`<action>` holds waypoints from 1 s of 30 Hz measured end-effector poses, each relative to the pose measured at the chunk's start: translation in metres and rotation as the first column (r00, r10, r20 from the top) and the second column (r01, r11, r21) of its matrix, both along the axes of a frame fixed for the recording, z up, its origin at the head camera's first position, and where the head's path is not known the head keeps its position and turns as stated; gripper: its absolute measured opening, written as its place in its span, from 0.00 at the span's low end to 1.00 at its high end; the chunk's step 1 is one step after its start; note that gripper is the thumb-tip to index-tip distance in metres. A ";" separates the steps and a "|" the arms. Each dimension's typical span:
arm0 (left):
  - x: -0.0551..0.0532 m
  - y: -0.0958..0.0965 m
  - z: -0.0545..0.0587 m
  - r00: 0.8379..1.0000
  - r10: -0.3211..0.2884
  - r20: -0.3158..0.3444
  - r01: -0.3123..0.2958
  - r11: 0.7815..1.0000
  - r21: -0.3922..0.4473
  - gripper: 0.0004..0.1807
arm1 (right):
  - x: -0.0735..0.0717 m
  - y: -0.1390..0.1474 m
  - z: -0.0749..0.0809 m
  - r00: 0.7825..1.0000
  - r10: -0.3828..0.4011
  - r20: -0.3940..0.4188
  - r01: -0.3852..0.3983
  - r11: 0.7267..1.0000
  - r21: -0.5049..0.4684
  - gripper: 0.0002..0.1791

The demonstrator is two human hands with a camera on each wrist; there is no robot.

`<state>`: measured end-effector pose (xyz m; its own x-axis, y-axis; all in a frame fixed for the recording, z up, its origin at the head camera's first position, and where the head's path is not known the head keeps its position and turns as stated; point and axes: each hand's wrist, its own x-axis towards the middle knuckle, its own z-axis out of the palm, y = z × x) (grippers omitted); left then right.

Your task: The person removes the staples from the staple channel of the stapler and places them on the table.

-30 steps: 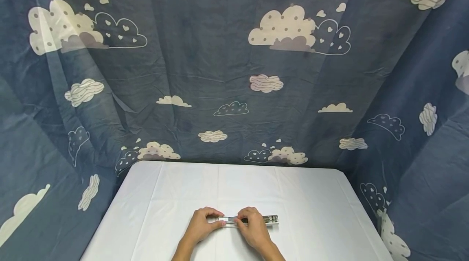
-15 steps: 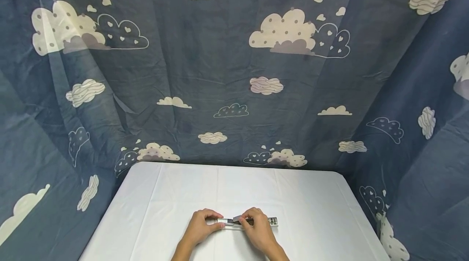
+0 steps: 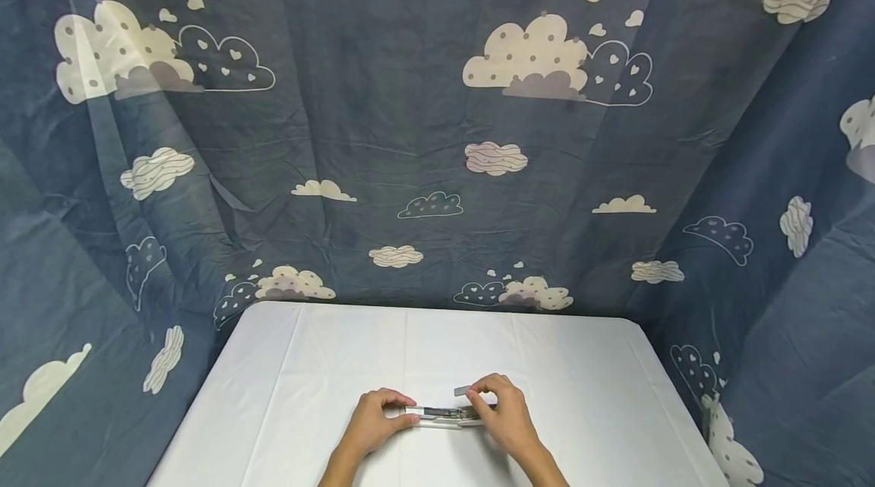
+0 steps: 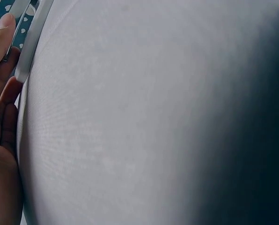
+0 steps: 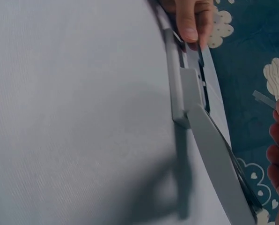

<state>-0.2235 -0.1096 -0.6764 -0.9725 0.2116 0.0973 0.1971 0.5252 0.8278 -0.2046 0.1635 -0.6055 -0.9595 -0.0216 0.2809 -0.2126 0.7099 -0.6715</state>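
Note:
An opened white stapler (image 3: 440, 413) lies lengthwise on the table, its long cover (image 5: 216, 159) swung back at an angle in the right wrist view. My left hand (image 3: 372, 420) grips the stapler's left end between thumb and fingers; part of that end also shows beside the left hand (image 4: 1, 136) in the left wrist view. Between the thumb and fingertips of my right hand (image 3: 509, 419) is a small grey strip of staples (image 3: 461, 390), held just above and apart from the stapler. That hand hides the stapler's right end in the head view.
A white cloth covers the table (image 3: 328, 365). Dark blue curtains (image 3: 383, 107) with a cloud print hang behind it and at both sides. Shadows of the hand and the cover fall on the cloth (image 5: 170, 187).
My right hand has lifted away from the stapler, up and to the right, bringing the strip of staples clear of it. The left hand stays on the stapler's left end.

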 end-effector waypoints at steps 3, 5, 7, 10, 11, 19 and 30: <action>0.000 0.000 0.000 1.000 -0.002 -0.007 0.002 1.000 -0.007 0.16 | 0.000 0.007 0.006 1.000 -0.010 -0.004 0.010 1.000 -0.007 0.06; 0.001 0.000 0.001 1.000 -0.006 -0.007 0.006 1.000 -0.003 0.16 | 0.000 0.011 0.010 1.000 -0.017 -0.004 0.017 1.000 -0.012 0.06; 0.001 -0.001 0.002 1.000 -0.009 0.000 0.009 1.000 0.002 0.16 | 0.001 0.016 0.012 1.000 -0.024 -0.004 0.024 1.000 -0.013 0.06; 0.000 -0.001 0.002 1.000 -0.012 0.010 0.012 1.000 0.014 0.15 | 0.001 0.022 0.016 1.000 -0.031 0.006 0.031 0.999 -0.011 0.07; 0.000 -0.001 0.002 1.000 -0.012 0.011 0.012 1.000 0.015 0.15 | 0.001 0.025 0.016 0.999 -0.032 -0.001 0.032 0.999 -0.010 0.07; 0.002 0.000 0.001 1.000 -0.014 0.016 0.014 1.000 0.017 0.15 | 0.004 0.043 0.018 0.998 -0.033 -0.058 0.030 0.999 -0.038 0.07; 0.002 0.001 0.002 1.000 -0.009 0.003 0.009 1.000 0.008 0.16 | 0.003 0.065 0.020 0.997 -0.067 -0.033 0.066 0.997 -0.034 0.05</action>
<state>-0.2217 -0.1091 -0.6742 -0.9709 0.2197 0.0958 0.1991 0.5167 0.8327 -0.2017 0.2285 -0.5859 -0.9484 0.0519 0.3129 -0.1885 0.7011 -0.6877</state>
